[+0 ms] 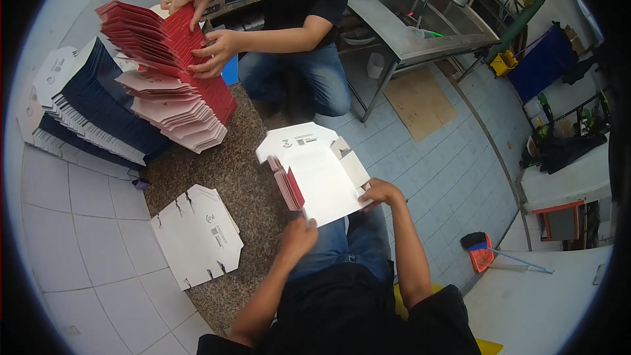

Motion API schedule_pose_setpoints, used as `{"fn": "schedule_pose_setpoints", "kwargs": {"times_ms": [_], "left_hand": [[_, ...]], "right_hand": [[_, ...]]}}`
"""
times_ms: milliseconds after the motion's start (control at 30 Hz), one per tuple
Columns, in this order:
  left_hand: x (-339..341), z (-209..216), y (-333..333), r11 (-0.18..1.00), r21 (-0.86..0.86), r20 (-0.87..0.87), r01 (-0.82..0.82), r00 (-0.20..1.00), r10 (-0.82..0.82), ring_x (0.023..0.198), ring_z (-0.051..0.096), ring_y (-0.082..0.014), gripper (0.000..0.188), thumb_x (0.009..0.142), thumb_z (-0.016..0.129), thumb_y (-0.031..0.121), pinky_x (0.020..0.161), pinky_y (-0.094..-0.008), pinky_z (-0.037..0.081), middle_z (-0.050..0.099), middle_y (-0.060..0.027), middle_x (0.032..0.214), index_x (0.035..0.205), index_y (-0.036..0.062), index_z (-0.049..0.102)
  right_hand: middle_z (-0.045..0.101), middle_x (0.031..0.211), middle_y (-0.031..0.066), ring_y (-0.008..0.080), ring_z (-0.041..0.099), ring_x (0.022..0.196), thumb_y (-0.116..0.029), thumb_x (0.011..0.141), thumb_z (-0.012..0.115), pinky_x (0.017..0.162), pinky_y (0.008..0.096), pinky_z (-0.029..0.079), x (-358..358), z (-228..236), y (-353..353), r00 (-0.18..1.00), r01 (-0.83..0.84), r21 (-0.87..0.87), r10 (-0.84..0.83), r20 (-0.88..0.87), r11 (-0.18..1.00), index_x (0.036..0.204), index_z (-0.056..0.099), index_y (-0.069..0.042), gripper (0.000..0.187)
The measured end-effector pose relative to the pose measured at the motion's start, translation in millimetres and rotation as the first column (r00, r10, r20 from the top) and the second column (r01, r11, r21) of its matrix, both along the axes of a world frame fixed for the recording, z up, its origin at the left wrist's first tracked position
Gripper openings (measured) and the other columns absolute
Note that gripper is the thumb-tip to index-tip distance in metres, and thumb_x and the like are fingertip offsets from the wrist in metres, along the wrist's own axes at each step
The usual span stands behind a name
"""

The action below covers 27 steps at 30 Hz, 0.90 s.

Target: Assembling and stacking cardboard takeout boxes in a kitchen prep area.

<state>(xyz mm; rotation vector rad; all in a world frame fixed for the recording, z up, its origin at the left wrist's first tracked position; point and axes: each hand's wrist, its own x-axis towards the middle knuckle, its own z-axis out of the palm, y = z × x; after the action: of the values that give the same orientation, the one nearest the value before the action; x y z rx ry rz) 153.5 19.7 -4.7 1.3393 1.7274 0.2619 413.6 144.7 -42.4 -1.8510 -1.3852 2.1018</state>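
The left hand [299, 241] and right hand [382, 193] grip a cardboard blank [323, 177] (white side up), fingers closed on its edges.

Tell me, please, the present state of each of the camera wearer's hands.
Left hand: closed, holding the white cardboard blank near its lower left corner.
Right hand: closed, holding the same blank's right side.
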Motion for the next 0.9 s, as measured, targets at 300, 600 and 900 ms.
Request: {"fn": "schedule_pose_setpoints", "kwargs": {"times_ms": [300,600,900], "left_hand": [[21.5,-5.4,-17.4,0.973,0.212,-0.008,-0.089,0.996,0.092,0.073,0.062,-0.0489,0.036,0.087,0.048,0.019,0.068,-0.0558,0.049,0.062,-0.0327,0.076,0.107,-0.0108,0.047],[21.3,-11.0,-19.6,0.955,0.254,0.069,-0.153,0.988,0.14,0.069,0.062,-0.0469,0.031,0.086,0.049,0.015,0.065,-0.056,0.049,0.062,-0.03,0.072,0.104,-0.011,0.049],[25.9,-24.7,-21.3,0.937,0.294,0.173,-0.188,0.975,0.142,0.069,0.062,-0.0467,0.027,0.086,0.048,0.013,0.064,-0.0543,0.049,0.06,-0.0312,0.07,0.103,-0.0087,0.051]], "right_hand": [[0.065,0.09,0.0319,0.0455,0.065,0.087,-0.007,0.063,0.065,0.081,0.0452,0.053,-68.8,-37.3,-39.8,0.806,-0.204,0.499,-0.145,0.574,0.842,0.087,0.066,0.008,0.028],[0.062,0.101,0.0341,0.0481,0.06,0.102,-0.01,0.079,0.054,0.095,0.0482,0.046,-83.0,-48.5,-56.1,0.819,-0.027,0.474,-0.252,0.515,0.88,0.117,0.055,0.007,0.042],[0.0,0.159,0.0129,0.0248,0.0,0.146,-0.066,0.093,0.032,0.117,0.0371,0.007,-92.1,-76.3,-56.5,0.879,0.472,0.23,-0.435,-0.195,0.851,0.152,-0.003,-0.006,0.091]]}}
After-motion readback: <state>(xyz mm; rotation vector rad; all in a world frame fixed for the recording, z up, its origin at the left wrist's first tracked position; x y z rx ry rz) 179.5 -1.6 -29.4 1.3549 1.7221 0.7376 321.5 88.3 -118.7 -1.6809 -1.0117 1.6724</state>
